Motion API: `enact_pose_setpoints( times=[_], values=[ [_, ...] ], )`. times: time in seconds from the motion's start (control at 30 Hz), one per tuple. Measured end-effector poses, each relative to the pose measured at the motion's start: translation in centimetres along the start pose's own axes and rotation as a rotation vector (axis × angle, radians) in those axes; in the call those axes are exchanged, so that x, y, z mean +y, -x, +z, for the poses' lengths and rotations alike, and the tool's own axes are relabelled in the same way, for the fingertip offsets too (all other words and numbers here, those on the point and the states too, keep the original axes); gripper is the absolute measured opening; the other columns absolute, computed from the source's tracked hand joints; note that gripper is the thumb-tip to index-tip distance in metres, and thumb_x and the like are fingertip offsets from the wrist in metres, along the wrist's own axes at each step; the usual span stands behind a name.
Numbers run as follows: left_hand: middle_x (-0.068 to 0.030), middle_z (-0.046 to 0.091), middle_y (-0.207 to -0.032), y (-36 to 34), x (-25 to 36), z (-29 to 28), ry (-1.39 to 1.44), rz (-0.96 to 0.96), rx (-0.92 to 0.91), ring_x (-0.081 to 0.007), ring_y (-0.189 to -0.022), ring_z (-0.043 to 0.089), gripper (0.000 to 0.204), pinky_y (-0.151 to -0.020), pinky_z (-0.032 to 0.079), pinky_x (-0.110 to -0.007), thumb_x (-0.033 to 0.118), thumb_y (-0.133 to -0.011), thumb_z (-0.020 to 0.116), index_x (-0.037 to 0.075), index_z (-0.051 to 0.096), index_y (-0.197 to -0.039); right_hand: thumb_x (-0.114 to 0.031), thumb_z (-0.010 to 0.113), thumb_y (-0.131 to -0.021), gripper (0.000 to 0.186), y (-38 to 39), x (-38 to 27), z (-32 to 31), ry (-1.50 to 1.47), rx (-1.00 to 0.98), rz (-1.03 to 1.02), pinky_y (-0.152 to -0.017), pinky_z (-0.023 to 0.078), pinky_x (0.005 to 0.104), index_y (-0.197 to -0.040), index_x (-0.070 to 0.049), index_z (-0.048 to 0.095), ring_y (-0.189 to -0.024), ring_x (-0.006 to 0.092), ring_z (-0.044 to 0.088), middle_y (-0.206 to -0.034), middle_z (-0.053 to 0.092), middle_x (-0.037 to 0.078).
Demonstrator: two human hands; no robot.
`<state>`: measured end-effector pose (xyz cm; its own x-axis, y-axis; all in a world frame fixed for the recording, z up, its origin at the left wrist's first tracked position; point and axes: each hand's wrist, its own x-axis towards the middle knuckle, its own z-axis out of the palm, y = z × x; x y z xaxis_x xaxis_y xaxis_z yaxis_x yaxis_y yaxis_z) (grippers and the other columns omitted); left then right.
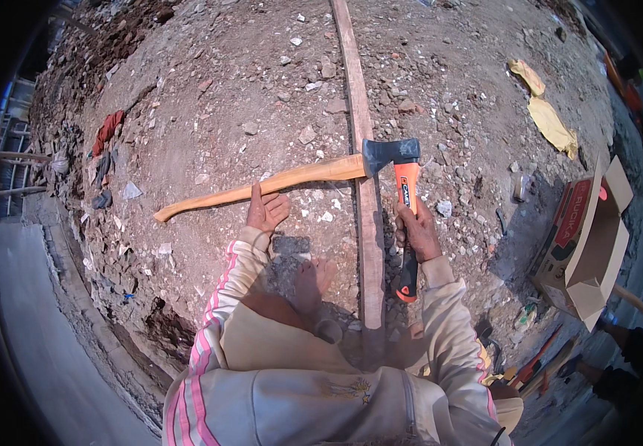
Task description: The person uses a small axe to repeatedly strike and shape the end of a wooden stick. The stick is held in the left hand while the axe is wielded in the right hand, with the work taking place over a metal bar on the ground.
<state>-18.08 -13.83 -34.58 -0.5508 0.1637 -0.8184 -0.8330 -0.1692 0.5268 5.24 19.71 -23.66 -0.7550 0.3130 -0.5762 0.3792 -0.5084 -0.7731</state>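
My right hand (421,232) is closed round the orange and black grip of a hatchet (406,182), held upright in the view with its dark metal head at the top. The head's broad blade side points left and meets or overlaps the right end of a curved wooden handle (284,180). Whether the two are joined I cannot tell. My left hand (267,211) lies just below that handle, palm up with fingers stretched out. Its thumb crosses the wood; the other fingers are not wrapped round it.
A long, narrow wooden plank (369,253) runs over the stony ground between my hands. An open cardboard box (585,245) stands on the right, near long-handled tools (540,364). Yellow scraps (551,126) and a red cloth (107,132) lie farther off. A concrete strip (46,312) borders the left.
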Motion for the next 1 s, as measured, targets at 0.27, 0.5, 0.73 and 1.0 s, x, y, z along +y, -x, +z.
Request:
enact_pose_setpoints(
  times=[0.27,0.5,0.73,1.0],
  values=[
    [-0.0211,0.059,-0.125,1.8,-2.1,2.7,0.216,0.381,0.168,-0.0318,-0.118,0.062,0.077,-0.103,0.051,-0.044,0.05,-0.086,0.077,0.001,0.047,-0.139,-0.024,0.059,-0.103,0.017,5.2,0.5,-1.3,-0.083,-0.041,0.107,-0.041,0.039,0.0263,-0.114,-0.014,0.05,-0.047,0.0093,0.047,-0.07,0.049,-0.001],
    [-0.0093,0.059,-0.12,14.4,2.1,16.0,0.211,0.839,-0.293,-0.0273,-0.113,0.062,0.048,-0.1,0.053,-0.046,0.029,-0.093,0.072,0.008,0.052,-0.131,-0.026,0.062,-0.102,0.031,13.8,-2.6,-7.7,0.234,-0.019,-0.15,-0.045,0.037,0.0262,-0.124,-0.006,0.056,-0.05,0.0064,0.045,-0.07,0.05,-0.004],
    [-0.0054,0.059,-0.083,16.9,2.4,33.5,0.174,0.906,-0.463,-0.02,-0.071,0.061,0.047,-0.065,0.053,-0.032,0.049,-0.091,0.075,0.01,0.054,-0.106,-0.017,0.064,-0.098,0.03,14.5,-6.5,-12.5,0.583,0.215,-0.668,-0.054,0.042,0.0425,-0.119,0.001,0.054,-0.057,0.0294,0.053,-0.072,0.053,0.016],
    [-0.0007,0.055,-0.072,9.9,-7.6,44.8,0.049,1.021,-0.473,-0.0123,-0.057,0.057,0.046,-0.052,0.05,-0.026,0.041,-0.087,0.082,0.009,0.054,-0.104,-0.016,0.062,-0.1,0.028,7.0,-1.0,-20.5,0.747,0.284,-0.57,-0.057,0.042,0.0477,-0.121,-0.003,0.051,-0.062,0.038,0.057,-0.074,0.055,0.02]
  ],
)
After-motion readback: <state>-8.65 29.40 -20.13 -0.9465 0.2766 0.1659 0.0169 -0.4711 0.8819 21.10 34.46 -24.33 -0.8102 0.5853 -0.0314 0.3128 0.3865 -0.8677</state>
